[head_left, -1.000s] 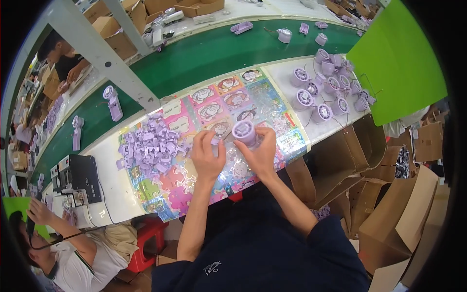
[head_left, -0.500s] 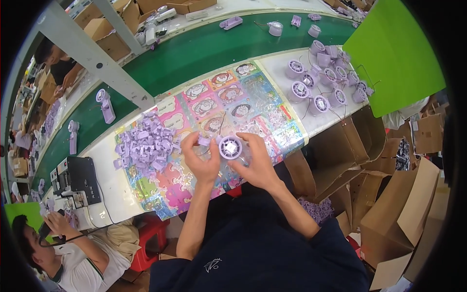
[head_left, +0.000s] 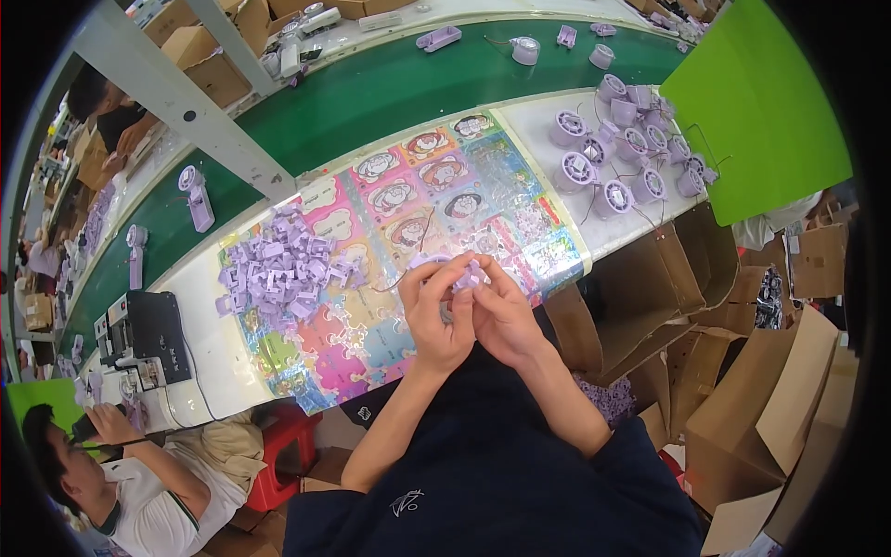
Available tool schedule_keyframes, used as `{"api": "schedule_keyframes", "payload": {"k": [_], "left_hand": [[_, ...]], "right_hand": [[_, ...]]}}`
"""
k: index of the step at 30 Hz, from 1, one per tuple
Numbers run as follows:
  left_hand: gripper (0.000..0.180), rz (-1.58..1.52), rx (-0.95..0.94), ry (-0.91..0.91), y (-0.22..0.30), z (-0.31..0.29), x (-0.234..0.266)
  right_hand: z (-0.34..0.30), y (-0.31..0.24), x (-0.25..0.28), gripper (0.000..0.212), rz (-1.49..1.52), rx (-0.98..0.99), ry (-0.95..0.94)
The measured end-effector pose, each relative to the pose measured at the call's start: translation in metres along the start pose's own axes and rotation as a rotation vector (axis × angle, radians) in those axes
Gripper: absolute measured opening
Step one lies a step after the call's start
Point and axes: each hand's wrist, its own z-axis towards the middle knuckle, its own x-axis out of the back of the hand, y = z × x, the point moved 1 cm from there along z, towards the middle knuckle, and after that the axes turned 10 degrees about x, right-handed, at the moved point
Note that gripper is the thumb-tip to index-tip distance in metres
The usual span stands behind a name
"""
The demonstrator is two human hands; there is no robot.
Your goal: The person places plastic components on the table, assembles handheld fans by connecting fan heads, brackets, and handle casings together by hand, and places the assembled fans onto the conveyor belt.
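Near the table's (head_left: 218, 367) front edge, a lilac part (head_left: 473, 276) seems pinched by left grip (head_left: 438, 320) and right grip (head_left: 506, 323); its wire (head_left: 394, 284) could be snagged by crowding

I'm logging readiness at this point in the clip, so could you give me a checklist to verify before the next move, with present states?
1. Both hands on the work: ok; left hand and right hand close together around lilac pieces.
2. Held pieces in full view: not ok; fingers cover much of them.
3. Held pieces fully joined: cannot tell; the contact is hidden.
4. Small lilac parts apart from the hands: ok; piled to their left.
5. Round lilac housings apart from that pile: ok; grouped at right.
6. Co-worker's hand clear: ok; far left.
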Motion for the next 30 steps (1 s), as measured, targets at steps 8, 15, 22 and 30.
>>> {"api": "schedule_keyframes", "payload": {"k": [8, 15, 22, 30], "left_hand": [[0.048, 0.15, 0.005, 0.021, -0.011, -0.002, 0.0], [0.032, 0.532, 0.012, -0.02, -0.03, -0.002, -0.002], [0.017, 0.402, -0.189, -0.184, -0.035, 0.004, 0.007], [0.015, 0.261, -0.107, -0.196, -0.041, 0.004, 0.017]], "right_hand": [[0.014, -0.013, 0.015, 0.02, -0.054, 0.123, 0.066], [0.036, -0.045, 0.01, 0.019, -0.441, 0.308, 0.04], [0.05, -0.042, 0.026, 0.025, -1.003, 0.374, -0.093], [0.08, -0.024, 0.018, 0.019, -1.294, 0.333, -0.321]]}}
